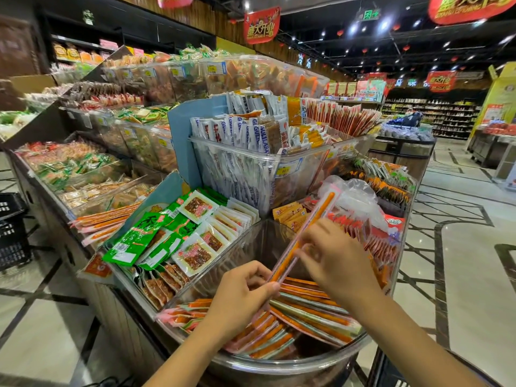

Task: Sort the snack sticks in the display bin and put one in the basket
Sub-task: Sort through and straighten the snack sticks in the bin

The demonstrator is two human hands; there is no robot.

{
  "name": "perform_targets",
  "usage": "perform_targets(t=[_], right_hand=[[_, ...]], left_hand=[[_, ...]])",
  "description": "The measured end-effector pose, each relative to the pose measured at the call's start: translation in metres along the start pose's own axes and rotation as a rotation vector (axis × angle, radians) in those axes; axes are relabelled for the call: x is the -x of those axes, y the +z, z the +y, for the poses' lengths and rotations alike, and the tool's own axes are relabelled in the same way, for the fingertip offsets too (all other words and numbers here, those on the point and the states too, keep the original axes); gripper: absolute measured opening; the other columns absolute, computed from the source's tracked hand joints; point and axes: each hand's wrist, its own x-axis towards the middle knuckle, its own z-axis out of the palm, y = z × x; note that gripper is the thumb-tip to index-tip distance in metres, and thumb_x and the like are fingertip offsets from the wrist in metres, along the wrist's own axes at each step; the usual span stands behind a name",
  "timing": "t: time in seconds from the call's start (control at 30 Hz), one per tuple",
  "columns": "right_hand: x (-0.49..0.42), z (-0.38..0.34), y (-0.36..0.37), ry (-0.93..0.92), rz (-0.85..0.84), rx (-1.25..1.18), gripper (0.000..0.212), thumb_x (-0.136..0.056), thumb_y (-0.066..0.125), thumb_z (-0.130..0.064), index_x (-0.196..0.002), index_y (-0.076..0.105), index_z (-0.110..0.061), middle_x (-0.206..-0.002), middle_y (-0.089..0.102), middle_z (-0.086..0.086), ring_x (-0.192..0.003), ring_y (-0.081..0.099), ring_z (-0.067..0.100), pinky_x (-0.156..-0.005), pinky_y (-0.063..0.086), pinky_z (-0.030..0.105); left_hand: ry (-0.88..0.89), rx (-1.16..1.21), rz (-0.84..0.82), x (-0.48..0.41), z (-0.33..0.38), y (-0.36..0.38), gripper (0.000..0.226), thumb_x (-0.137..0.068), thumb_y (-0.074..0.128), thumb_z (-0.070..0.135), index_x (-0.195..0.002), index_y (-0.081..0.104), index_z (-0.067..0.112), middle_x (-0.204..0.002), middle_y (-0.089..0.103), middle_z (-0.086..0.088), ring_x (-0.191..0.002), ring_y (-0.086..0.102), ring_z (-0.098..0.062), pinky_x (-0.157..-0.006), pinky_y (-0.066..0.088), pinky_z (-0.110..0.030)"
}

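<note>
Pinching snack stick [315, 216]; packets [262, 141] perhaps "GULLABA".

Clear display bin [279, 368] is set at the stand's corner. Orange snack sticks [312, 311] are piled flat inside. Green packets [136, 236] are stacked in the adjoining tray.

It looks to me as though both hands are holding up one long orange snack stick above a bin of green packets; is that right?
Not quite: in the head view the left hand and right hand hold up one long orange snack stick above a clear bin of similar orange sticks; the green packets lie in the neighbouring bin to the left.
</note>
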Motion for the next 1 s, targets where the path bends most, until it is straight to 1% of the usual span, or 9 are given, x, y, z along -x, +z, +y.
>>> perform_targets(t=[0.1,0.2,0.33,0.43,0.6,0.67,0.8,0.9,1.0], right_hand=[[0.002,-0.005,0.010,-0.179,-0.177,0.084,0.031,-0.086,0.076,-0.020,-0.117,0.069,-0.022,-0.118,0.062,-0.004,-0.084,0.066,0.015,-0.059,0.058,0.032],[-0.003,-0.002,0.011,-0.196,-0.255,0.113,0.029,-0.093,0.068,-0.024,-0.122,0.069,-0.026,-0.115,0.063,-0.005,-0.095,0.066,0.019,-0.065,0.058,0.039],[-0.008,-0.002,0.000,-0.127,-0.312,0.065,0.022,-0.098,0.062,-0.032,-0.118,0.069,-0.030,-0.110,0.061,-0.007,-0.096,0.061,0.017,-0.073,0.055,0.038],[-0.011,-0.002,-0.005,-0.005,-0.304,-0.078,0.012,-0.097,0.063,-0.032,-0.108,0.068,-0.029,-0.103,0.059,-0.012,-0.094,0.056,0.010,-0.079,0.051,0.032],[-0.014,-0.008,-0.005,0.261,-0.157,-0.384,0.005,-0.093,0.070,-0.030,-0.093,0.066,-0.028,-0.088,0.063,-0.016,-0.082,0.057,-0.001,-0.067,0.044,0.015],[-0.015,-0.011,-0.004,0.313,-0.132,-0.485,0.007,-0.091,0.072,-0.028,-0.090,0.066,-0.027,-0.084,0.065,-0.013,-0.082,0.060,0.002,-0.068,0.050,0.020],[-0.010,-0.018,-0.002,0.352,-0.178,-0.683,0.009,-0.090,0.074,-0.021,-0.086,0.066,-0.022,-0.079,0.066,0.000,-0.073,0.066,0.018,-0.071,0.057,0.047],[-0.004,-0.020,-0.001,0.365,-0.216,-0.736,0.008,-0.090,0.074,-0.021,-0.085,0.068,-0.020,-0.078,0.068,0.004,-0.073,0.066,0.022,-0.071,0.057,0.047],[-0.005,-0.019,-0.008,0.375,-0.220,-0.772,0.009,-0.093,0.069,-0.026,-0.085,0.070,-0.022,-0.078,0.069,0.004,-0.069,0.065,0.015,-0.063,0.056,0.035]], left_hand=[[0.023,-0.015,0.028,0.000,0.000,0.000,0.003,-0.092,0.073,0.019,-0.090,0.070,0.021,-0.079,0.075,-0.003,-0.069,0.071,-0.021,-0.066,0.057,-0.026],[0.020,0.030,0.047,-0.001,0.001,-0.003,0.006,-0.090,0.073,0.017,-0.090,0.074,0.023,-0.081,0.075,-0.002,-0.072,0.071,-0.018,-0.069,0.059,-0.029],[-0.010,0.122,0.058,-0.002,0.010,-0.014,0.006,-0.086,0.077,0.010,-0.088,0.076,0.015,-0.080,0.076,-0.006,-0.068,0.071,-0.019,-0.062,0.057,-0.026],[-0.049,0.254,0.184,-0.004,0.025,-0.032,0.016,-0.078,0.082,0.006,-0.090,0.072,0.004,-0.077,0.075,-0.013,-0.062,0.070,-0.023,-0.051,0.052,-0.021],[0.061,0.267,0.278,-0.011,0.054,-0.049,0.012,-0.080,0.081,0.017,-0.089,0.075,0.011,-0.082,0.076,-0.010,-0.068,0.071,-0.022,-0.056,0.052,-0.026],[0.099,0.257,0.265,-0.014,0.066,-0.047,0.006,-0.084,0.078,0.016,-0.089,0.075,0.014,-0.083,0.077,-0.007,-0.066,0.072,-0.021,-0.054,0.052,-0.023],[0.195,0.174,0.307,-0.023,0.083,-0.045,0.003,-0.089,0.073,0.019,-0.091,0.074,0.016,-0.082,0.076,-0.003,-0.061,0.069,-0.016,-0.050,0.049,-0.022],[0.207,0.135,0.317,-0.030,0.087,-0.047,0.006,-0.092,0.070,0.015,-0.087,0.073,0.014,-0.075,0.074,-0.002,-0.056,0.064,-0.012,-0.047,0.045,-0.022],[0.214,0.097,0.268,-0.033,0.089,-0.045,0.006,-0.093,0.070,0.013,-0.087,0.072,0.012,-0.073,0.072,-0.001,-0.056,0.064,-0.010,-0.047,0.044,-0.019]])
